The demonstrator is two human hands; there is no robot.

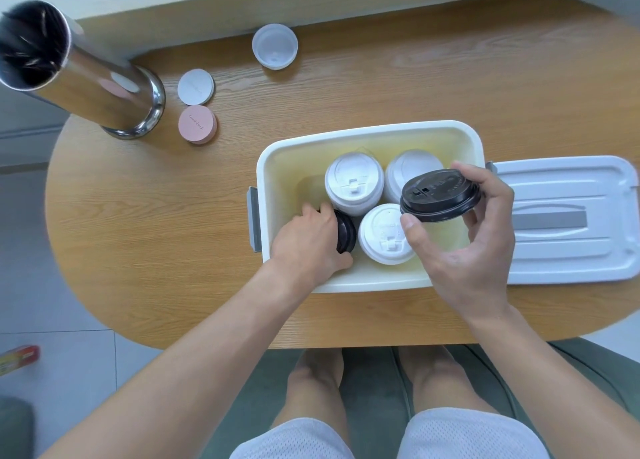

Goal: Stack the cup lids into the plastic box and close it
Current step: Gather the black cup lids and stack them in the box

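An open white plastic box [367,131] stands on the wooden table. Inside it are three stacks of white cup lids: one at the back left [354,183], one at the back right [410,168], one at the front [384,233]. My left hand [308,242] reaches into the box's front left corner and is closed on a stack of black lids [346,232], mostly hidden under it. My right hand [464,251] holds a single black lid [440,195] tilted above the box's right side. The box's white cover [568,219] lies flat to the right of the box.
A tall steel canister [79,74] stands at the far left. Beside it lie a white round disc [195,86] and a pink one [197,124]. A translucent cup lid [274,46] lies at the table's back. My knees are under the front edge.
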